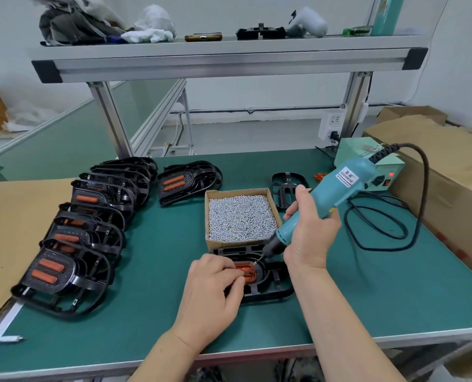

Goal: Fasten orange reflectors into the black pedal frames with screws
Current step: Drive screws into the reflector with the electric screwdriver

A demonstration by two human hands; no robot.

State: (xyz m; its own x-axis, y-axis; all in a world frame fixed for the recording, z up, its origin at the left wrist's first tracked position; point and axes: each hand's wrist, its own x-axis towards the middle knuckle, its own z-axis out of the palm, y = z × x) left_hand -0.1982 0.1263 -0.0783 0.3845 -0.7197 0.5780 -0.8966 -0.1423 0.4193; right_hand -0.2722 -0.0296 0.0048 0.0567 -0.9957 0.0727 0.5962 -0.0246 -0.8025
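Orange reflector (248,272) in black frame (269,292) on green mat (146,312), left fingers (233,274) pinching it, right fingers (291,212) gripping screwdriver (336,188), white wall (256,92)

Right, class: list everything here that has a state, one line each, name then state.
left hand: holds the orange reflector in place.
right hand: grips the electric screwdriver.
electric screwdriver: tilted, bit on the reflector.
orange reflector: seated in the pedal frame.
pedal frame: flat on the table.
screw box: open, filled with screws.
power supply: red light lit.
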